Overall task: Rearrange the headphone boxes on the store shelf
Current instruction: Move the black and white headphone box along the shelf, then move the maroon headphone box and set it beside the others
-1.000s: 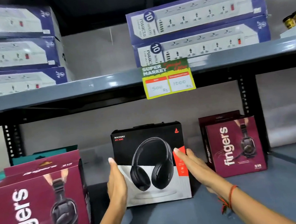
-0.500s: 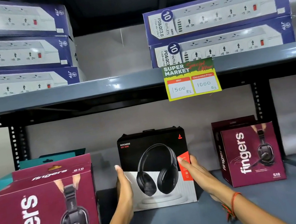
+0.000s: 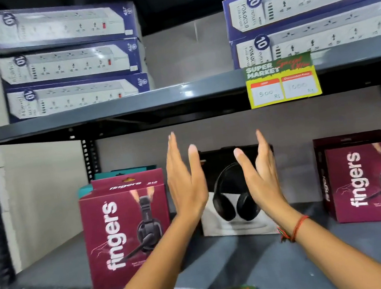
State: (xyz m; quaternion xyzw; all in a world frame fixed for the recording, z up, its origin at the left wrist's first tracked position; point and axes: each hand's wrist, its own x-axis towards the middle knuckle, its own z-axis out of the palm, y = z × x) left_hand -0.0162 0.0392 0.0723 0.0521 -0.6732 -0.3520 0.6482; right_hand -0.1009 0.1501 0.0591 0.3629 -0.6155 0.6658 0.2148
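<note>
Hands raised flat, palms facing, holding nothing: left hand [image 3: 185, 184] and right hand [image 3: 259, 176] with fingers [image 3: 173, 152] straight, in front of the black headphone box [image 3: 231, 212]. It stands upright on the shelf [image 3: 239, 260] between two maroon boxes [image 3: 125, 228].

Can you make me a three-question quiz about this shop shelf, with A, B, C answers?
1. Where is the black headphone box?
A. between the two maroon boxes
B. on the top shelf
C. on the floor

2. How many power strip boxes are in the left stack?
A. one
B. three
C. five

3. What are the left hand and right hand doing?
A. gripping a box
B. open, holding nothing
C. tearing a price tag

Answers: 1 A, a maroon box stands left of it and another right. 2 B, three lie stacked. 3 B, fingers straight, palms facing.
</note>
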